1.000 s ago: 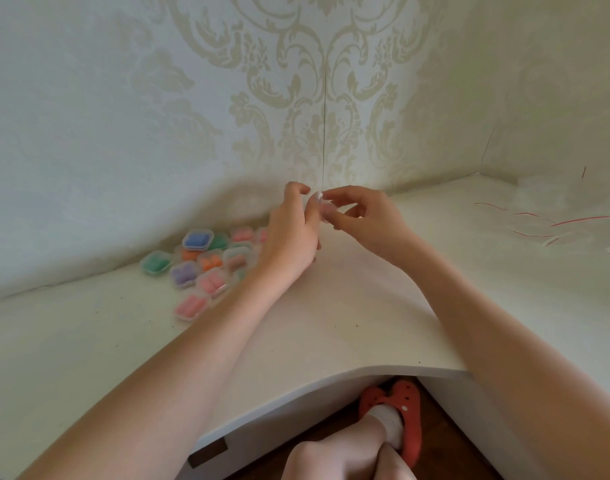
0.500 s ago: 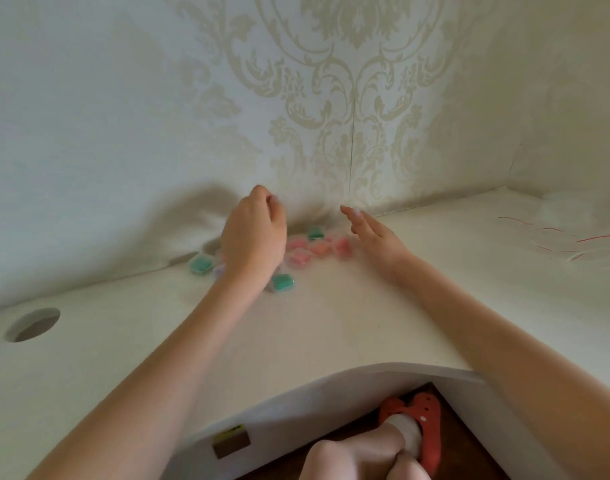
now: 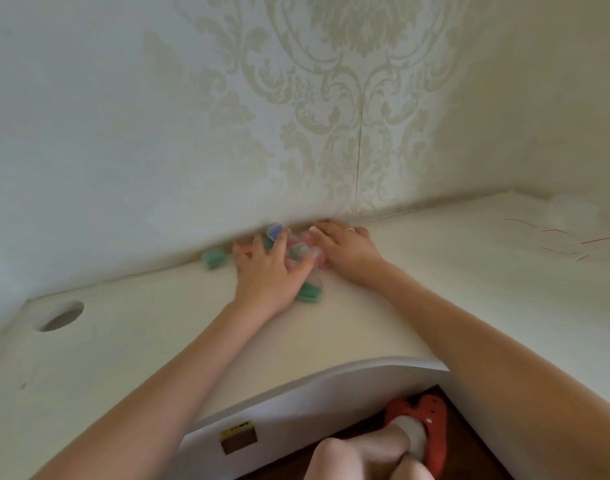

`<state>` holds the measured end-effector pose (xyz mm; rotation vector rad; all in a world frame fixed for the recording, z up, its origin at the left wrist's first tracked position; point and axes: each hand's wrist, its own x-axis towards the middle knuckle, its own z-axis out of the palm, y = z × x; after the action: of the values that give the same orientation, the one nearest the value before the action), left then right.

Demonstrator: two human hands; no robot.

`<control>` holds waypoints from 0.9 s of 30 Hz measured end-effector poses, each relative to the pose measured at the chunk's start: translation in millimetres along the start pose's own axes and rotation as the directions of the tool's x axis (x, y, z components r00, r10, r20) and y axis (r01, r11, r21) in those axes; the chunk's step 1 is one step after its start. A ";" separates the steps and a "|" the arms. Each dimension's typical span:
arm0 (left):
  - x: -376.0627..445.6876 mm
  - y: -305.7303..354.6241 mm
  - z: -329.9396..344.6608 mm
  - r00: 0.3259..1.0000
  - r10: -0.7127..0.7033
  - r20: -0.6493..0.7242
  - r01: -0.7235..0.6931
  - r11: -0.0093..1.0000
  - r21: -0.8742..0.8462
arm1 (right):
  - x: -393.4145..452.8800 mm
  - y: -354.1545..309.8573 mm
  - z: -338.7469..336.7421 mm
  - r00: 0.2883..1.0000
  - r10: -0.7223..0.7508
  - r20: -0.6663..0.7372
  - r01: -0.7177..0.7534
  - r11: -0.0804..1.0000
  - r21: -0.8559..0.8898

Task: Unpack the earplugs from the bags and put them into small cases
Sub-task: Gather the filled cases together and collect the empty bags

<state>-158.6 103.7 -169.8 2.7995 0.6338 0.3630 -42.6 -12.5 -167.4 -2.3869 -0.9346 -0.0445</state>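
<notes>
Left hand (image 3: 269, 271): flat on the cases, fingers spread and straight, pressing down; it grips nothing.
Right hand (image 3: 345, 249): flat beside it, fingers extended over the pile's right side; ring on one finger; it grips nothing.
Cases (image 3: 298, 252): small clear boxes with coloured fill, heaped at the wall on the desk (image 3: 435, 271), mostly under both hands.
Green case (image 3: 308, 292): just at the left palm's near edge, outside the heap.
Teal case (image 3: 214, 258): left of the heap, apart from the hands.
Blue case (image 3: 275, 232): at the back, beyond the left fingertips.
Bags (image 3: 573, 220): clear, with red strips, far right, well apart from the hands.
Change: a second ago both hands were raised, pinching one small item between them; half a second ago they were dropping toward the heap; now both lie on it.
Meaning: likely one case finished and added; hands seem to gather or sort the heap. A fresh bag is probably next.
Cable hole (image 3: 61, 316): far left, unused.
</notes>
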 end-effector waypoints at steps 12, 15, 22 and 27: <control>3.2 44.5 7.1 0.972 0.003 -0.236 -0.004 1.000 -0.004 | -18.2 34.9 -26.9 0.947 0.253 -0.198 -0.157 0.902 0.403; 2.7 14.5 -2.2 0.934 -0.266 -0.239 0.274 0.962 0.001 | -17.9 32.9 -23.3 0.949 0.242 -0.200 -0.147 0.905 0.398; 7.9 8.3 2.6 0.888 -0.430 -0.163 0.407 0.900 -0.156 | -19.7 32.3 -24.8 0.949 0.259 -0.181 -0.169 0.899 0.404; 0.9 58.2 18.3 0.967 -0.217 -0.131 0.163 0.929 -0.332 | -21.8 28.3 -27.3 0.938 0.288 -0.193 -0.176 0.874 0.453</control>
<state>-129.9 49.8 -169.9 2.3933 0.7975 0.6056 -36.5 -56.8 -163.6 -2.0023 -0.4672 -0.0463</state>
